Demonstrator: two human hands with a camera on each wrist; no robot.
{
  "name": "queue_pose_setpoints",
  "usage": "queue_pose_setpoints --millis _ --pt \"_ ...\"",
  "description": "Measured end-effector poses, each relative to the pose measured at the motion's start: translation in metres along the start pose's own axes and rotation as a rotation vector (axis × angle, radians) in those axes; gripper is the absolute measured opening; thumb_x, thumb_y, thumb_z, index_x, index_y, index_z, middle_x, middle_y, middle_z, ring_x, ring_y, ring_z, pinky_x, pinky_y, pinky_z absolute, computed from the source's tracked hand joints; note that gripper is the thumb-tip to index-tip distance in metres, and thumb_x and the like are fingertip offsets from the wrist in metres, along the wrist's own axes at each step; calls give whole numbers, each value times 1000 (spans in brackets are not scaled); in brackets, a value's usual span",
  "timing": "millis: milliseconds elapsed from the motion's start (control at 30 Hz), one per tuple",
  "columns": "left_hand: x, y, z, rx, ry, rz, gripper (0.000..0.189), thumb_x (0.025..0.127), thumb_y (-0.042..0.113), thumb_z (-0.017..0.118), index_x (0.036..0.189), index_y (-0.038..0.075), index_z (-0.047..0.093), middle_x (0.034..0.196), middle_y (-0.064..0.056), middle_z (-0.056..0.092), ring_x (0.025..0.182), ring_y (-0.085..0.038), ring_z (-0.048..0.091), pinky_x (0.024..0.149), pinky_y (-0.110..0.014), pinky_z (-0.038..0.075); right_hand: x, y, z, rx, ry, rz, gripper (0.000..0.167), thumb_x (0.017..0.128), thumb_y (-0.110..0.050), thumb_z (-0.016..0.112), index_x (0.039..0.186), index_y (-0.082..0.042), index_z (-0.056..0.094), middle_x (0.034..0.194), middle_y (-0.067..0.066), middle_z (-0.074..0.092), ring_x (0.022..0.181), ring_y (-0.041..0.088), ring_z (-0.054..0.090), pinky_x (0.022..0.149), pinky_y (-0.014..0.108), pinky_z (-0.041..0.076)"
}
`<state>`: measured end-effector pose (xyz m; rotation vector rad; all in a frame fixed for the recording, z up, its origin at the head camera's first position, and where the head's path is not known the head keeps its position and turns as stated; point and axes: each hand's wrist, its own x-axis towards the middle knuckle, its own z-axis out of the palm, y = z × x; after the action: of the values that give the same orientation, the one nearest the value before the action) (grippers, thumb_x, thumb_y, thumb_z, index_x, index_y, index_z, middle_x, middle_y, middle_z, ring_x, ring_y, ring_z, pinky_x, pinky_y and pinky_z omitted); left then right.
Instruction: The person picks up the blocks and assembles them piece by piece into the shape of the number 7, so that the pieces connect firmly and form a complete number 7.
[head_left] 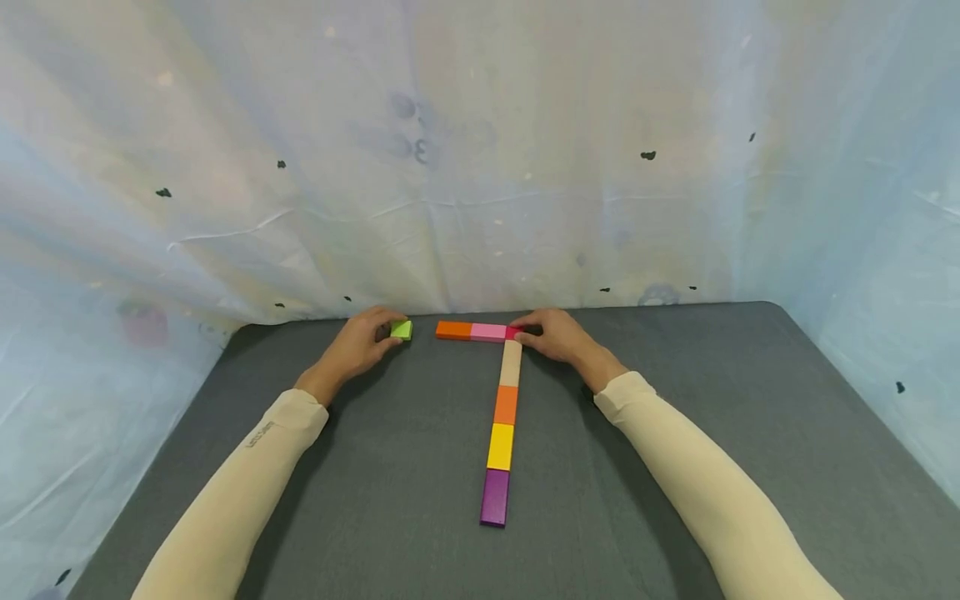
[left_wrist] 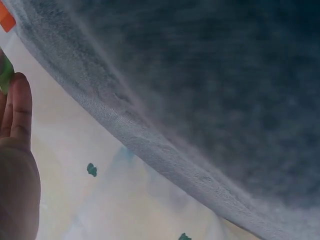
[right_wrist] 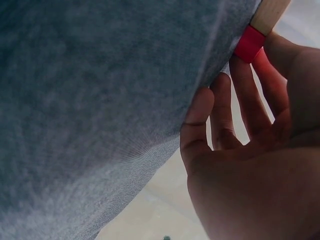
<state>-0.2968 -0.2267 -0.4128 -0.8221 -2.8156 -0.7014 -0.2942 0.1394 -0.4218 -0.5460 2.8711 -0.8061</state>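
My left hand (head_left: 358, 343) pinches a lime green block (head_left: 402, 329) between thumb and fingers near the table's far edge. A little to its right, an orange block (head_left: 453, 331) and a pink block (head_left: 488, 332) lie end to end in a short row. At the right end of that row my right hand (head_left: 557, 335) pinches a red block (right_wrist: 249, 44), partly covered by the fingers in the head view. From this corner a column runs toward me: a beige wooden block (head_left: 511, 363), an orange block (head_left: 506, 405), a yellow block (head_left: 500, 447) and a purple block (head_left: 494, 497).
Dark grey cloth covers the table (head_left: 390, 500). Directly behind its far edge hangs a pale patterned curtain (head_left: 480, 167) with small dark marks, and it continues along both sides.
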Motion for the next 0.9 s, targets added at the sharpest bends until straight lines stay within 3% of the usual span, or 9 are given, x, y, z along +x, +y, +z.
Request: queue_pose_setpoints --millis 533,767,900 --pt "19 9 16 -14 6 28 36 92 8 70 127 4 65 123 -16 63 102 -30 61 88 -47 51 0 1 3 -5 16 11 37 99 -32 62 134 -20 65 137 8 64 126 30 57 110 50 42" --pt "26 15 17 -46 37 -27 35 91 5 70 126 4 65 127 -16 62 104 -30 62 89 -46 52 2 -3 4 -3 3 8 37 99 -32 61 134 -19 64 138 8 63 127 29 56 111 49 41" --pt "30 17 18 -17 27 -80 34 93 5 68 126 4 64 128 -16 61 106 -31 60 92 -47 51 2 -4 3 -2 5 15 37 99 -31 62 134 -19 64 138 8 63 128 30 55 112 49 41"
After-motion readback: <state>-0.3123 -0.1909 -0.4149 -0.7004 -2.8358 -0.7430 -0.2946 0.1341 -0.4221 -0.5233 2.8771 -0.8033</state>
